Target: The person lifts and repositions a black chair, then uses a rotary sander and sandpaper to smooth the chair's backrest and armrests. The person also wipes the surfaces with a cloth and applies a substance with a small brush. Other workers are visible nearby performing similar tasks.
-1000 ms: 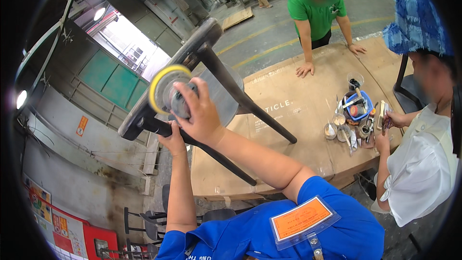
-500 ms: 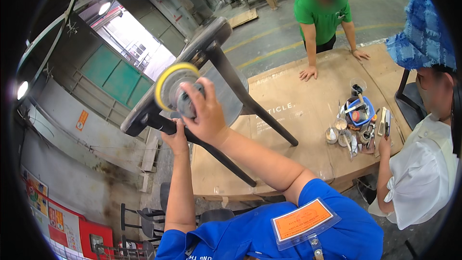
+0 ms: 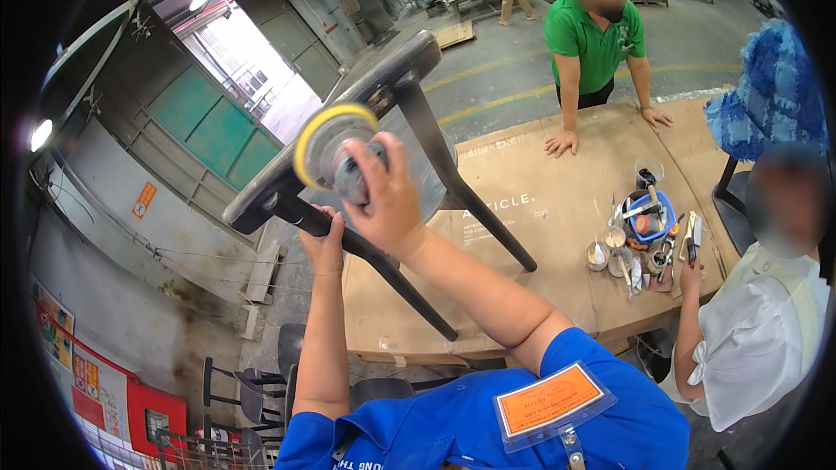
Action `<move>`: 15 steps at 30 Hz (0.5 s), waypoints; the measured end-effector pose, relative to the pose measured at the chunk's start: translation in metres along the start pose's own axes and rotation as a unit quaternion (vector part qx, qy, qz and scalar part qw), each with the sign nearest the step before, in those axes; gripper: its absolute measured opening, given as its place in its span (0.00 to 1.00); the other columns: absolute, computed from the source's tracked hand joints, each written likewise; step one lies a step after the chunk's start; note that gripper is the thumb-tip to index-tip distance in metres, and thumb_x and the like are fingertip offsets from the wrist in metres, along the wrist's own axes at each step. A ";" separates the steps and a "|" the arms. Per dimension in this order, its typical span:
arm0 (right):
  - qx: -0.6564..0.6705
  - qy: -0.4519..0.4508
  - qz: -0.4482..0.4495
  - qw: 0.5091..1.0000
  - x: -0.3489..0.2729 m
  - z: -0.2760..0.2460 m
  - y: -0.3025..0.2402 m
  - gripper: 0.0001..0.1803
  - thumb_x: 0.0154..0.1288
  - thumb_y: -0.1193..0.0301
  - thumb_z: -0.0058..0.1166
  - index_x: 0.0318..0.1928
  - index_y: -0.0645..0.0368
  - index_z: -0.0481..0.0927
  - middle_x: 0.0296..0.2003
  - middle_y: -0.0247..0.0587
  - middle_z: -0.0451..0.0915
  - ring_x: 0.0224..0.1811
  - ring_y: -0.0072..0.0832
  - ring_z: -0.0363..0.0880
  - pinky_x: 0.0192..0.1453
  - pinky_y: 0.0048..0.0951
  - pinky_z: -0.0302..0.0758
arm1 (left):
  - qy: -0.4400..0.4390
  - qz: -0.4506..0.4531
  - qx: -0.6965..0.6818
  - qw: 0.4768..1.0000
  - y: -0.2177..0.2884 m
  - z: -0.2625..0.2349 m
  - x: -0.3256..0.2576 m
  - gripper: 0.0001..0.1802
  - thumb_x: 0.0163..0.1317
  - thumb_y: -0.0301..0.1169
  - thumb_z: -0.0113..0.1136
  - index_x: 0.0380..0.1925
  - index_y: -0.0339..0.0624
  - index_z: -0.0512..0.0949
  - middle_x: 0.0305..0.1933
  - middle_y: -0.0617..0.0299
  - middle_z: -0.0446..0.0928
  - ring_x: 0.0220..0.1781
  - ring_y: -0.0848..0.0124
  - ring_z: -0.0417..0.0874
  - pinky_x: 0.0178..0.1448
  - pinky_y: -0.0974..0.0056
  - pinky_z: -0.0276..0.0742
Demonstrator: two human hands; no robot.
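A dark chair [image 3: 433, 144] stands tipped on the cardboard-covered table, its thick rail [image 3: 418, 57] raised toward the upper left and two legs slanting down to the cardboard. My right hand [image 3: 387, 196] is wrapped round a round power sander [image 3: 348, 170] with a yellow-edged pad. That pad is held up against the rail or just in front of it; whether it touches cannot be made out. Below it, my left hand [image 3: 324, 244] grips a chair leg [image 3: 383, 270] close to where it joins the rail.
Cardboard [image 3: 505, 296] covers the table. A blue basket [image 3: 664, 218] with tools, cups and jars stands at its right. A person in green [image 3: 596, 43] leans on the far side; another in white [image 3: 753, 322] holds a tool at the right. Stools [image 3: 252, 396] stand lower left.
The chair's raised rail, the sander and my right hand appear slightly farther right and up. The person in white has turned the head toward me. My grips are the same.
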State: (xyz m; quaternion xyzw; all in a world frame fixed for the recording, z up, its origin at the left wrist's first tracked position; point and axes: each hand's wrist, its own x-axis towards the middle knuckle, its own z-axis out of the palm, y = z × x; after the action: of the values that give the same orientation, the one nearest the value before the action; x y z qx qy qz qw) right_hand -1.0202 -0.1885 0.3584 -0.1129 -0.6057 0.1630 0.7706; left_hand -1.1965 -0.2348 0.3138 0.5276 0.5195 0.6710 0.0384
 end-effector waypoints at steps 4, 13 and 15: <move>-0.007 -0.062 -0.026 0.998 -0.012 0.011 -0.014 0.44 0.42 0.77 0.63 0.63 0.45 0.63 0.54 0.58 0.60 0.48 0.54 0.71 0.48 0.42 0.74 | -0.021 0.063 0.051 0.997 0.020 0.010 -0.003 0.17 0.54 0.26 0.62 0.45 0.38 0.73 0.43 0.62 0.76 0.46 0.71 0.77 0.52 0.66 0.72; -0.006 -0.016 0.003 1.000 -0.003 -0.005 -0.010 0.38 0.44 0.76 0.64 0.60 0.56 0.66 0.53 0.55 0.61 0.53 0.51 0.66 0.55 0.41 0.69 | -0.034 -0.031 0.008 0.999 0.014 -0.001 -0.002 0.13 0.52 0.23 0.63 0.37 0.39 0.72 0.36 0.65 0.75 0.38 0.76 0.76 0.43 0.69 0.72; -0.041 0.036 0.015 0.998 0.013 -0.009 0.006 0.42 0.41 0.75 0.65 0.62 0.50 0.63 0.54 0.58 0.60 0.55 0.56 0.65 0.53 0.45 0.70 | -0.018 -0.003 0.000 1.000 0.002 -0.004 -0.002 0.14 0.50 0.20 0.63 0.33 0.42 0.68 0.30 0.67 0.72 0.31 0.79 0.72 0.37 0.72 0.69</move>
State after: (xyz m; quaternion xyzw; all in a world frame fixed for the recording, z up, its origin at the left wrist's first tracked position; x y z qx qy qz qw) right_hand -1.0093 -0.1779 0.3652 -0.1593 -0.5816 0.1454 0.7844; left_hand -1.1977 -0.2395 0.3147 0.5379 0.5202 0.6615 0.0498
